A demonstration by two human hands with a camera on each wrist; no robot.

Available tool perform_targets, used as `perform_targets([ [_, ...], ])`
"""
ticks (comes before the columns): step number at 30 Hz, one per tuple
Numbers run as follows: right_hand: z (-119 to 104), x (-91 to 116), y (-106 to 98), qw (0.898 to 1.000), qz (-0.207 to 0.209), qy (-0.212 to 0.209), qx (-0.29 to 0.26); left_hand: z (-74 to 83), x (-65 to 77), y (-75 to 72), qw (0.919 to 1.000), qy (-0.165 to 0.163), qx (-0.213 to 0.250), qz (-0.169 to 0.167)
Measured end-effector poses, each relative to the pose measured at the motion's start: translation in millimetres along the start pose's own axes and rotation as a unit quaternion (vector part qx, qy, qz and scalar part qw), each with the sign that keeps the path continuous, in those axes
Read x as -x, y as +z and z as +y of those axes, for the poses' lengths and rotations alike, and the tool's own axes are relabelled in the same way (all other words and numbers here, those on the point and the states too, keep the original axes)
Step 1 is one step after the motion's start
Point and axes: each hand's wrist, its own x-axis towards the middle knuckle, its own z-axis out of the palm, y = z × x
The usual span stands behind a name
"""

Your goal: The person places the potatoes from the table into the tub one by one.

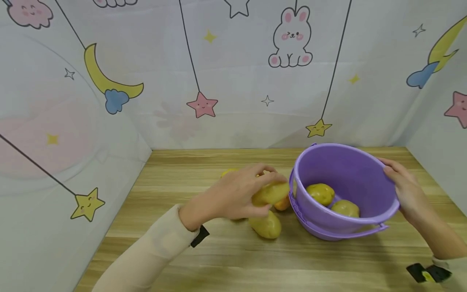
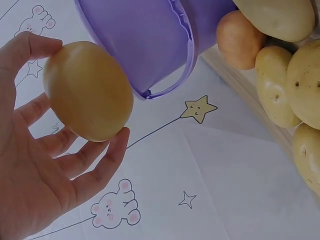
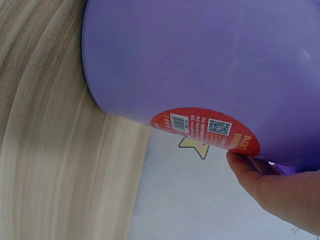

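Two potatoes (image 1: 320, 194) inside one bucket (image 1: 343, 168); left fingers (image 2: 118, 147) hold one potato (image 2: 89, 91).

Left forearm, in a long cream fabric sleeve (image 1: 149, 251), slants up and right from the bottom edge. Bare left hand (image 1: 233, 192), back toward the head camera, gripping: thumb (image 2: 35, 46) opposite four spread, curled fingers (image 2: 107, 160) (clearest from the left wrist). Bare right forearm (image 1: 439, 229), cream cuff low down, slants up and left; bare right hand (image 1: 408, 188) also gripping, fingers partly hidden.
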Motion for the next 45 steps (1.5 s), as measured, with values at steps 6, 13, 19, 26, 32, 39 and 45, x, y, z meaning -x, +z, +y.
perform_targets([
  [6, 1.0, -0.2, 0.2, 1.000, -0.002, -0.002, 0.002, 2.4, -12.0, -3.9, 1.0000, 0.004, -0.004, -0.003],
  [13, 2.6, 0.6, -0.6, 1.000, 0.001, 0.003, 0.002, 5.8, -25.2, -5.7, 0.9999, 0.008, -0.007, -0.006],
  [19, 2.7, 0.1, -0.9, 1.000, 0.004, 0.000, 0.005, 7.3, -40.5, -5.5, 0.9993, 0.036, -0.012, -0.007],
  [26, 2.4, 0.1, 0.1, 1.000, 0.002, 0.001, -0.003, 12.1, -55.9, -1.0, 0.9982, 0.053, -0.012, -0.028],
  [32, 2.2, -0.7, 0.9, 1.000, -0.004, 0.000, 0.002, 18.0, -67.0, 1.4, 0.9971, 0.059, -0.015, -0.046],
  [39, 3.1, -0.4, 0.3, 1.000, 0.002, -0.001, 0.004, 24.2, -79.2, 6.0, 0.9961, 0.063, -0.022, -0.058],
  [45, 2.6, 0.6, -0.6, 1.000, -0.002, -0.003, -0.002, 26.3, -87.1, 12.6, 0.9951, 0.082, -0.023, -0.051],
])
